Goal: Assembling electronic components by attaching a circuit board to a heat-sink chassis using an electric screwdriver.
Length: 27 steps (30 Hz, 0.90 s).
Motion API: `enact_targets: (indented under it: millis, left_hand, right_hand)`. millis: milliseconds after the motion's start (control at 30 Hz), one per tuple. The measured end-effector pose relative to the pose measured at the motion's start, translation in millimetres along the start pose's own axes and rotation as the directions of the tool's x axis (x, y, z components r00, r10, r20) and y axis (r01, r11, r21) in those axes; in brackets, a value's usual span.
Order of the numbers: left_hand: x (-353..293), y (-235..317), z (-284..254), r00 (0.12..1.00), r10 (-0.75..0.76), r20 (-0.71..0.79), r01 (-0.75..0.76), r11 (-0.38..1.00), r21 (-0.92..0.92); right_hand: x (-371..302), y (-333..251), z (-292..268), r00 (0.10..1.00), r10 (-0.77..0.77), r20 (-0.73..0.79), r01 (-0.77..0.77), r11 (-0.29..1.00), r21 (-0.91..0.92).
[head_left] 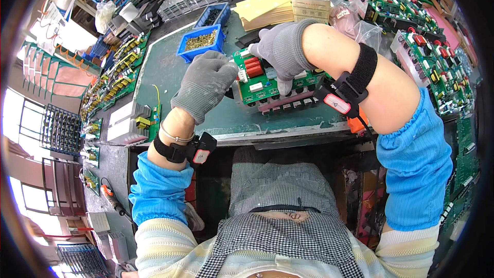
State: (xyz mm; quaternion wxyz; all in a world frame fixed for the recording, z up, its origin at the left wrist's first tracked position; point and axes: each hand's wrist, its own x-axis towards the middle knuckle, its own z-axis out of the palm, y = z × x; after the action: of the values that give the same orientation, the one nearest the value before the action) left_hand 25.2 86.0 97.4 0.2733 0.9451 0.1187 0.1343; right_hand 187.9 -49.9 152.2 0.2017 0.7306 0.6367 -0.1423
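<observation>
A green circuit board lies on the table in front of me, with red block components near its left end and a metal heat sink strip along its near edge. My right hand, in a grey knit glove, reaches over it from the far side. Its thumb presses down on the board and its fingers point left along the far edge. Beside the board's left end is my left hand, also gloved, fingers curled closed near a white connector. Whatever its fingertips hold is hidden.
Beyond my left hand stand two blue bins, one with brass-coloured small parts, one with dark parts. Yellow sheets and a box lie at the back. More boards stand at right; heat sinks at left.
</observation>
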Motion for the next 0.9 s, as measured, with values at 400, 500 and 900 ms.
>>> enact_targets:
  millis: [400,500,900]
  left_hand:
    - [18,13,-5,0.928,0.305,0.214,-0.363,0.868,0.338]
    - [7,10,9,0.977,0.208,0.041,-0.212,0.957,0.196]
    - [-7,52,-11,0.954,0.3,0.009,-0.222,0.683,0.696]
  right_hand:
    - [-1,1,0,1.0,0.009,0.004,-0.009,1.0,0.01]
    - [1,4,-1,1.0,-0.009,-0.015,0.008,1.0,-0.007]
    - [-1,10,5,0.999,-0.036,-0.038,0.04,0.994,0.1]
